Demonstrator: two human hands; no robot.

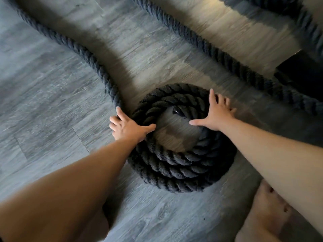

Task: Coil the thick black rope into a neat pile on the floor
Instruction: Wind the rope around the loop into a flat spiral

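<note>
**One rope, one coil, two hands flat on it**

From my seat I count one thick black rope [181, 165], two bare hands and one bare foot [267, 212], all over a grey wood-grain floor [52, 84].

The rope is made of fat twisted strands, matte and slightly fuzzy. Most of what I see of it is wound into a single round coil [167, 180] just below the middle of the view, lying flat on the floor. Its turns sit snug against each other. I make out three or four rings at 6 o'clock, but I cannot tell the exact number. A patch of floor shows through the open centre. The rope end [177, 110], capped in something glossy and black, pokes into that centre at 12 o'clock.

I count two loose runs. One leaves the coil at 9 o'clock and curves away toward 11 o'clock. The other crosses from 12 o'clock down to 3 o'clock. A blurred stretch also shows at 1 o'clock.

The left hand [128, 127] lies over the coil's rim at 9 o'clock, with the thumb pointing inward and the fingers spread on the outside, touching the incoming run. It presses rather than grasps. The right hand [214, 113] rests at 2 o'clock on the rim, fingers splayed wide and thumb toward the centre, clasping nothing.

The foot sits at 5 o'clock, near the coil. A dark object [304, 72] stands at 3 o'clock, too dim to identify.
</note>
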